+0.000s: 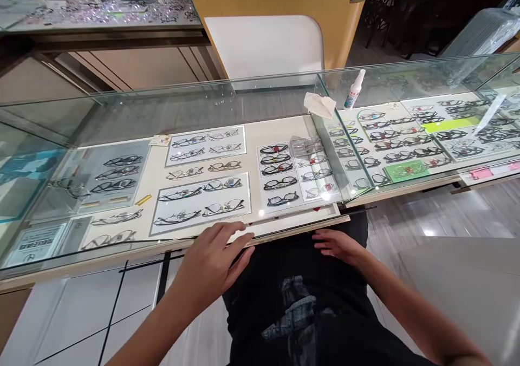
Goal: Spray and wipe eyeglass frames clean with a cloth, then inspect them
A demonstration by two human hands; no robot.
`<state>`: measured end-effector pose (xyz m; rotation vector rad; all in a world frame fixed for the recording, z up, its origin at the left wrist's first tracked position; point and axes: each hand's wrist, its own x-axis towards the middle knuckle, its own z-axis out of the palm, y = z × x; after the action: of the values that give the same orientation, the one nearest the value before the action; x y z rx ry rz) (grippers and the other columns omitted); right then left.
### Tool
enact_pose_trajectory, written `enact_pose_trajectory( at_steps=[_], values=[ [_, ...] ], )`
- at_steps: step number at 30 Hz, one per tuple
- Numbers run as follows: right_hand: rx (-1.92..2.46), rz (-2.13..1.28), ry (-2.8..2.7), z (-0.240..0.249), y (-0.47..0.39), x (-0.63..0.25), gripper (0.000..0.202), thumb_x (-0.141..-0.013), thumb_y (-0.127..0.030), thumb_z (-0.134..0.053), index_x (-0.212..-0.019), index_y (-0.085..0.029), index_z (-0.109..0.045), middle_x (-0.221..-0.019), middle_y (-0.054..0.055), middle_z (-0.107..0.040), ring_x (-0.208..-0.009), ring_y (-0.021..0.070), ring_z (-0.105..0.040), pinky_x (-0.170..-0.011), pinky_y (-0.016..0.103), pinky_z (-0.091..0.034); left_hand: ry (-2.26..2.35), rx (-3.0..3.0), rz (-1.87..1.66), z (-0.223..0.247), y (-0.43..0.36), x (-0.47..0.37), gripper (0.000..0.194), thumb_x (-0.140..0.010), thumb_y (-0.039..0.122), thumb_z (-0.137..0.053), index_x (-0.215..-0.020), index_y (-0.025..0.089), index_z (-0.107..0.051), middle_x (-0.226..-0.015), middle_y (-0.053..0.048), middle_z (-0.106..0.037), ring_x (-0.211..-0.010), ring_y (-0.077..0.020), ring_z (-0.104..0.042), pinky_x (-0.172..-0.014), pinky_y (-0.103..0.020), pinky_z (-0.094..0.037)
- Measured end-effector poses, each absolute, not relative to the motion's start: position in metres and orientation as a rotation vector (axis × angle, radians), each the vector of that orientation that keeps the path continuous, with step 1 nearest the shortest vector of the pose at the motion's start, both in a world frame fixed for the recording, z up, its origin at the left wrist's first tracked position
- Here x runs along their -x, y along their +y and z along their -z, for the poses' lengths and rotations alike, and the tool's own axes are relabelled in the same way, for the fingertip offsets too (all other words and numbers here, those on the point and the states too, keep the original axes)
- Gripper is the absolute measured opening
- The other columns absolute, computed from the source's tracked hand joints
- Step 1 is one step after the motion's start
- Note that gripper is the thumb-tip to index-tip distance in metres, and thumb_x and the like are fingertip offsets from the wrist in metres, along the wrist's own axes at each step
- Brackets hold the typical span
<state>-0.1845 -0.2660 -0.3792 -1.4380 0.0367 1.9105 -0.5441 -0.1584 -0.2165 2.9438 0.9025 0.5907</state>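
My left hand [217,255] is at the front edge of a glass display case [280,100], palm down with its fingers spread and nothing in it. Its fingertips are at the left part of a slightly pulled-out drawer [300,226]; whether they touch it I cannot tell. Below the drawer's right end, my right hand [338,245] is held close to my black shirt, fingers stretched out and holding nothing. Under the glass, nearest my hands, dark-framed eyeglasses [283,198] lie in a column on a grey-white tray [264,206]. More eyeglasses [223,207] lie on a tray to the left.
On the glass top stand a white spray bottle [354,91] and a crumpled tissue [320,105]. Further right, the case holds many more glasses and a green card [406,171]. A white chair [266,46] stands behind the counter. White cabinet doors [89,306] are below left.
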Motion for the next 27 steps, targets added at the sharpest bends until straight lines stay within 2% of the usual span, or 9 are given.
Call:
enact_pose_trajectory(
  at_steps=[2, 4, 8, 11, 14, 16, 19, 24, 27],
  values=[
    [1.306, -2.261, -0.700, 0.325, -0.278, 0.174, 0.032, -0.097, -0.042, -0.085, -0.117, -0.018, -0.081, -0.117, 0.010, -0.085, -0.093, 0.0186, -0.079, -0.072, 0.026, -0.054, 0.874, -2.908, -0.547, 0.218, -0.162, 0.545, 0.014, -0.111, 0.024, -0.063, -0.120, 0.020, -0.073, -0.115, -0.011, -0.078, -0.103, -0.0279, -0.073, -0.091, -0.041, -0.056],
    [1.050, -2.288, -1.341, 0.263, -0.284, 0.156, 0.038, -0.103, -0.048, -0.078, -0.129, -0.020, -0.081, -0.115, 0.011, -0.086, -0.097, 0.0204, -0.080, -0.081, 0.030, -0.057, 0.860, -2.828, -0.507, 0.219, -0.163, 0.546, 0.018, -0.113, 0.028, -0.060, -0.121, 0.019, -0.073, -0.111, -0.009, -0.079, -0.101, -0.0262, -0.074, -0.089, -0.039, -0.056],
    [1.209, -1.347, -1.744, 0.179, -0.258, 0.111, 0.029, -0.111, -0.045, -0.067, -0.131, -0.030, -0.079, -0.113, 0.008, -0.084, -0.107, 0.0260, -0.079, -0.094, 0.039, -0.060, 0.895, -2.585, -0.336, 0.213, -0.156, 0.545, 0.033, -0.117, 0.044, -0.051, -0.116, 0.022, -0.075, -0.109, -0.007, -0.080, -0.097, -0.0234, -0.076, -0.083, -0.033, -0.057],
    [1.627, -0.556, -1.766, 0.183, -0.207, 0.089, 0.032, -0.111, -0.053, -0.061, -0.127, -0.031, -0.077, -0.127, 0.011, -0.081, -0.125, 0.0343, -0.073, -0.111, 0.051, -0.056, 0.956, -2.373, -0.115, 0.204, -0.148, 0.543, 0.047, -0.117, 0.058, -0.042, -0.111, 0.026, -0.076, -0.114, -0.006, -0.081, -0.104, -0.0245, -0.078, -0.085, -0.032, -0.058],
    [1.930, -0.107, -1.856, 0.212, -0.163, 0.085, 0.058, -0.108, -0.062, -0.054, -0.150, -0.023, -0.067, -0.158, 0.020, -0.066, -0.146, 0.0462, -0.056, -0.121, 0.068, -0.046, 1.022, -2.195, 0.133, 0.200, -0.143, 0.542, 0.054, -0.114, 0.069, -0.040, -0.125, 0.031, -0.077, -0.136, -0.004, -0.080, -0.124, -0.0288, -0.076, -0.100, -0.037, -0.059],
    [2.045, -0.008, -1.901, 0.227, -0.150, 0.088, 0.067, -0.108, -0.065, -0.051, -0.158, -0.022, -0.061, -0.170, 0.021, -0.055, -0.152, 0.0493, -0.049, -0.120, 0.071, -0.045, 1.023, -2.111, 0.289, 0.202, -0.140, 0.542, 0.057, -0.112, 0.072, -0.042, -0.142, 0.035, -0.073, -0.151, -0.003, -0.075, -0.137, -0.0314, -0.072, -0.112, -0.041, -0.057],
    [2.100, 0.049, -1.913, 0.232, -0.150, 0.092, 0.068, -0.109, -0.066, -0.047, -0.161, -0.023, -0.058, -0.173, 0.022, -0.051, -0.155, 0.0489, -0.046, -0.119, 0.071, -0.045, 0.962, -2.074, 0.399, 0.207, -0.134, 0.540, 0.059, -0.113, 0.068, -0.043, -0.154, 0.036, -0.070, -0.158, -0.002, -0.072, -0.146, -0.0328, -0.068, -0.121, -0.045, -0.053],
    [2.101, 0.024, -1.917, 0.225, -0.155, 0.092, 0.067, -0.109, -0.065, -0.045, -0.164, -0.027, -0.054, -0.172, 0.021, -0.052, -0.156, 0.0485, -0.046, -0.120, 0.071, -0.044, 0.884, -2.097, 0.354, 0.213, -0.126, 0.538, 0.050, -0.115, 0.055, -0.043, -0.150, 0.037, -0.075, -0.149, -0.002, -0.077, -0.135, -0.0309, -0.075, -0.112, -0.043, -0.059],
    [2.109, 0.009, -1.915, 0.225, -0.153, 0.091, 0.066, -0.109, -0.063, -0.046, -0.165, -0.029, -0.053, -0.173, 0.020, -0.051, -0.156, 0.0485, -0.045, -0.121, 0.072, -0.043, 0.893, -2.089, 0.375, 0.215, -0.124, 0.538, 0.052, -0.115, 0.057, -0.043, -0.153, 0.038, -0.073, -0.151, -0.001, -0.076, -0.138, -0.0314, -0.074, -0.114, -0.044, -0.059]
  ],
)
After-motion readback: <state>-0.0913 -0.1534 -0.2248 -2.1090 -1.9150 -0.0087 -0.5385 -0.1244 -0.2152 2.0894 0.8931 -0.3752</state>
